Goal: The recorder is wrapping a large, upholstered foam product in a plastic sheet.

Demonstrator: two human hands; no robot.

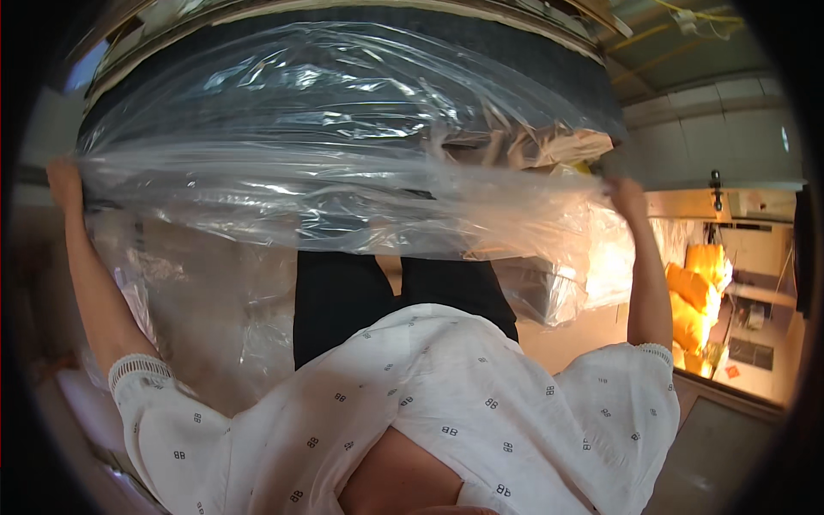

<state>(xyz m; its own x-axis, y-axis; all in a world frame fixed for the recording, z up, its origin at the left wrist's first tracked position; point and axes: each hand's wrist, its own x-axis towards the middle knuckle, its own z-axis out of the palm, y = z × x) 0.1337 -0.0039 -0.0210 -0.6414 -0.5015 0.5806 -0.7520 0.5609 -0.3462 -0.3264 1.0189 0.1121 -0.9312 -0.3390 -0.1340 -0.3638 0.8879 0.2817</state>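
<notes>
A wide clear plastic sheet point(343, 193) stretches across in front of me, wrinkled and shiny. At its left end my left hand point(64, 182) is closed on the gathered plastic, the arm held far out. My right hand point(627, 199) grips the other end, a little blurred, with the arm likewise spread wide. Behind and under the plastic is a dark table surface point(223, 51), partly covered by the sheet. The sheet's lower edge hangs in front of my legs. Brownish crumpled material point(558, 148) shows near the right end of the table.
On the floor to the left lies more clear plastic point(197, 300). A plastic-wrapped bundle point(549, 287) rests right of my legs. Beyond the doorway at right are yellow-orange sacks point(693, 300). A door with a dark latch point(716, 190) stands beside the pale wall point(730, 129).
</notes>
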